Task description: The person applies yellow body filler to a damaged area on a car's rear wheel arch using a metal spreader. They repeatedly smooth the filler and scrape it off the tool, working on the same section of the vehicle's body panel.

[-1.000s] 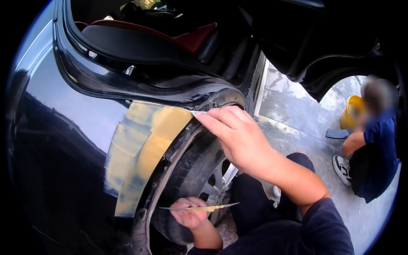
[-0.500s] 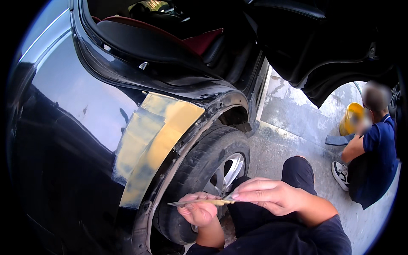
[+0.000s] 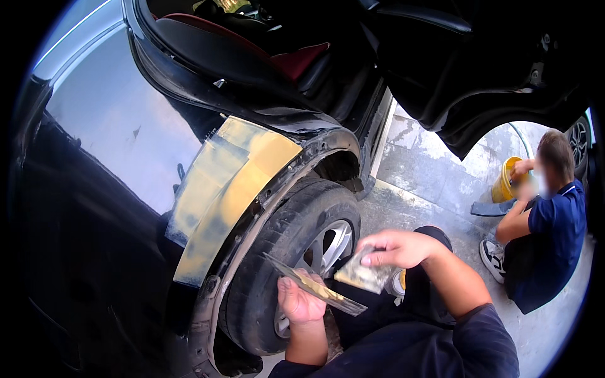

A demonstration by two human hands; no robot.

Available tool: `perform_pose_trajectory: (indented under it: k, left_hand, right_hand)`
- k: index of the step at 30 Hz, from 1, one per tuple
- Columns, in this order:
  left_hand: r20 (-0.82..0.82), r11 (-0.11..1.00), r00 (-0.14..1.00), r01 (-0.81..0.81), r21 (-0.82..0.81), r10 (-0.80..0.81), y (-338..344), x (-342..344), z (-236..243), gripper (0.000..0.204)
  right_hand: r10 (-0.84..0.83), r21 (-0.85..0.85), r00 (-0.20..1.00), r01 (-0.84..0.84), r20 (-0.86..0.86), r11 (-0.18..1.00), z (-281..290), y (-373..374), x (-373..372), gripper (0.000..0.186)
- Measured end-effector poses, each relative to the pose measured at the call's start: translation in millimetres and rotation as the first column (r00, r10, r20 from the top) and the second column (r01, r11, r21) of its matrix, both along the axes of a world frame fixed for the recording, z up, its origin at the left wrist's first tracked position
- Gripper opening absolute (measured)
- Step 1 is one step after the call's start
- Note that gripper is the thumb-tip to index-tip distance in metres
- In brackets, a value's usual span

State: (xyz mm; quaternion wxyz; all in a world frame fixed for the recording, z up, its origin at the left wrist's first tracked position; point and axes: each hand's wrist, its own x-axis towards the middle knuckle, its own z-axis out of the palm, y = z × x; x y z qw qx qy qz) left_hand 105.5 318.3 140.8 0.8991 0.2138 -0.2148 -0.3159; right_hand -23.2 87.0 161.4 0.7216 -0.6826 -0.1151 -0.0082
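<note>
My left hand (image 3: 301, 303) is closed on a thin flat mixing plate (image 3: 344, 303), with a streak of yellowish body filler (image 3: 313, 286) on it. To the right and slightly higher, my right hand (image 3: 402, 247) pinches a flat putty spreader (image 3: 367, 274), smeared with filler along its lower edge and a little blurred. The spreader is apart from the plate. Both hands are in front of the car's wheel (image 3: 296, 252). Beyond them, a large filler patch (image 3: 252, 167), yellow with greyish sanded areas, covers the black panel above the wheel arch.
The bare wheel arch edge (image 3: 242, 252) curves around the tyre. An open car door (image 3: 454, 82) hangs at the upper right. A small round can (image 3: 398, 281) is partly hidden beside my knee. At the right, another person (image 3: 551, 220) squats by a yellow bucket (image 3: 502, 186).
My right hand has lifted the spreader up and away from the plate. The plate has turned, its right end now lower. The other person's hand has moved to the bucket.
</note>
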Motion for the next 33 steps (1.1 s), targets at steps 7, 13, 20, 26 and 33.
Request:
perform_pose_trajectory:
  k: [7, 13, 20, 26, 33]
  left_hand:
    - [0.141, 0.997, 0.989, 0.05, -0.063, -0.04, 20, 1, -6, 0.022]
    - [0.336, 0.988, 0.939, 0.109, -0.105, -0.068, 37, 3, 3, 0.026]
    - [0.285, 0.947, 0.951, 0.194, -0.255, -0.118, 44, 4, 5, 0.023]
    - [0.293, 0.943, 0.953, 0.17, -0.286, -0.083, 48, 5, 4, 0.025]
    - [0.328, 0.972, 0.94, 0.155, -0.175, -0.091, 51, 4, 6, 0.017]
  right_hand:
    - [-0.519, 0.215, 0.854, 0.498, 0.049, 0.84, 37, 4, 24, 0.01]
    - [-0.543, 0.121, 0.783, 0.534, 0.304, 0.837, 75, 18, 54, 0.07]
    - [-0.343, -0.4, 0.655, 0.713, 0.674, 0.576, 126, 45, 76, 0.101]
    - [-0.495, -0.484, 0.639, 0.769, 0.589, 0.417, 118, 31, 80, 0.098]
    - [-0.61, -0.319, 0.61, 0.789, 0.506, 0.525, 104, 16, 75, 0.098]
